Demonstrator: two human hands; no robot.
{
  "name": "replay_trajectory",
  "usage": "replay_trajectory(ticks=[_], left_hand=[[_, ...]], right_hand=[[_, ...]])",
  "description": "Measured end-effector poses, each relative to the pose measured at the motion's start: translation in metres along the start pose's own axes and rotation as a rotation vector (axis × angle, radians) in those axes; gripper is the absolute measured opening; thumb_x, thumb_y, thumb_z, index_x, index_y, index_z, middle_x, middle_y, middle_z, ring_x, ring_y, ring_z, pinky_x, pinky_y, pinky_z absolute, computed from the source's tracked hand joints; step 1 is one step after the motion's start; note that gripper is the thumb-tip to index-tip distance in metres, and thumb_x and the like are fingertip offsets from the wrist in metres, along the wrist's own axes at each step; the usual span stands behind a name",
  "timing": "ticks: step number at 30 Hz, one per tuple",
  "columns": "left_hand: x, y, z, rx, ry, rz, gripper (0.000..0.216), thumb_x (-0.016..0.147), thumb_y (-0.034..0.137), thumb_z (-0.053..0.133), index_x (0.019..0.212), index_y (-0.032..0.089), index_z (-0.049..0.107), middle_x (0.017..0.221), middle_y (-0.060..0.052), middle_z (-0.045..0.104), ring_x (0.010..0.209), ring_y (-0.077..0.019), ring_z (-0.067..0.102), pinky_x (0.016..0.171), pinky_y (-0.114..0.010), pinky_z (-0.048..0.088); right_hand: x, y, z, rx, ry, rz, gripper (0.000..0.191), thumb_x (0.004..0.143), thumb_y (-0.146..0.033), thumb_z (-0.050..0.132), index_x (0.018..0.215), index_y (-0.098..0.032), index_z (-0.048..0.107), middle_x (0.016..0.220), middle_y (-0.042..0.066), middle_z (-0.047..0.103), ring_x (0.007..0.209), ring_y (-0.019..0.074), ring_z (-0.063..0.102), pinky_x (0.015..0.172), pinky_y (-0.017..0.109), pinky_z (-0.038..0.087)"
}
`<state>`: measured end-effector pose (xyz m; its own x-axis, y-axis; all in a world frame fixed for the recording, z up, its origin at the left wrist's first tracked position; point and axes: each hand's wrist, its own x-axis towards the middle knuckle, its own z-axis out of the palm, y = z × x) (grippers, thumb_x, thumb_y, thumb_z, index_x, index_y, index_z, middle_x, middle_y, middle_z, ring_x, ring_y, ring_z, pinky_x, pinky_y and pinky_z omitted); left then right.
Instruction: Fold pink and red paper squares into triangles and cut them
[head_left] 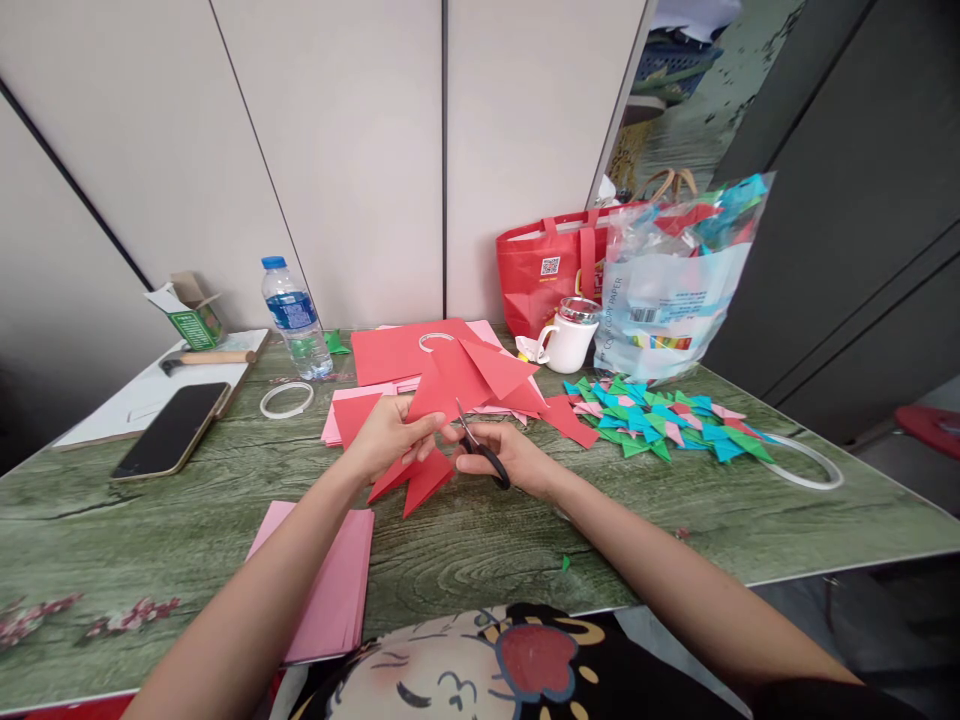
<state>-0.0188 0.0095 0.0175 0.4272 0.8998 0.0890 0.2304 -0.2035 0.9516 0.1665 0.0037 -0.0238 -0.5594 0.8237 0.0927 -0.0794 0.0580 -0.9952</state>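
Between the fingers of my left hand (pixel 394 437) is a folded sheet of red paper (pixel 448 380), held up over the table. My right hand (pixel 517 457) grips black-handled scissors (pixel 486 460), whose blades point up at the lower edge of that paper. Whether the blades touch it I cannot tell. Just below my left hand lie pointed red paper pieces (pixel 420 482). Behind the hands are flat red sheets (pixel 382 350) and pink sheets. Nearer my body, partly under my left forearm, sits a stack of pink paper (pixel 337 590).
On the left are a phone (pixel 172 430), a hammer (pixel 217 357), a small green box (pixel 196 322), a water bottle (pixel 296 320) and a tape ring (pixel 286 400). Rightward stand a white mug (pixel 571 340), red bag (pixel 525 270), plastic bag (pixel 667 300) and folded paper pieces (pixel 645 415).
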Motion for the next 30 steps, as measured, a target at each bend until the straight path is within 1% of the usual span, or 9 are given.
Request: replay_trajectory(ticks=[8,14,20,25,30], left_hand=[[0.0,0.001,0.0,0.002,-0.002,0.002,0.027,0.079,0.034,0.052,0.07,0.011,0.062,0.038,0.004,0.047,0.03,-0.0034,0.032,0.034,-0.017,0.022],[0.0,0.0,0.0,-0.001,-0.001,-0.006,0.027,0.079,0.034,0.052,0.068,0.011,0.061,0.037,0.004,0.047,0.03,-0.0037,0.031,0.034,-0.017,0.022],[-0.001,0.001,0.0,-0.008,-0.005,-0.014,0.028,0.079,0.035,0.052,0.069,0.011,0.062,0.037,0.004,0.047,0.03,-0.0038,0.031,0.034,-0.017,0.022],[0.0,0.001,0.0,-0.007,-0.004,-0.018,0.029,0.079,0.035,0.052,0.071,0.01,0.064,0.037,0.003,0.047,0.03,-0.0037,0.03,0.034,-0.018,0.022],[-0.001,0.002,0.0,-0.021,-0.015,-0.029,0.029,0.079,0.034,0.052,0.074,0.01,0.065,0.037,0.004,0.046,0.03,-0.0036,0.03,0.035,-0.018,0.021]], right_hand=[[0.0,0.0,0.0,-0.036,-0.006,-0.022,0.045,0.06,-0.038,0.073,0.095,-0.013,0.06,0.073,0.0,0.053,0.069,0.0122,0.049,0.069,0.028,0.039],[0.002,0.002,0.0,-0.098,0.007,-0.049,0.046,0.059,-0.041,0.072,0.094,-0.013,0.059,0.069,-0.001,0.052,0.063,0.0108,0.047,0.063,0.026,0.039],[0.003,0.009,-0.002,-0.1,0.005,-0.076,0.043,0.061,-0.041,0.071,0.091,-0.013,0.059,0.063,-0.003,0.046,0.058,0.0085,0.04,0.055,0.023,0.033],[0.004,0.011,-0.002,-0.089,0.014,-0.074,0.043,0.06,-0.042,0.072,0.088,-0.013,0.059,0.061,-0.004,0.043,0.055,0.0076,0.037,0.053,0.022,0.03],[0.003,0.011,-0.001,-0.102,0.02,-0.081,0.038,0.061,-0.039,0.072,0.084,-0.011,0.059,0.057,-0.005,0.039,0.052,0.0065,0.035,0.05,0.022,0.026]])
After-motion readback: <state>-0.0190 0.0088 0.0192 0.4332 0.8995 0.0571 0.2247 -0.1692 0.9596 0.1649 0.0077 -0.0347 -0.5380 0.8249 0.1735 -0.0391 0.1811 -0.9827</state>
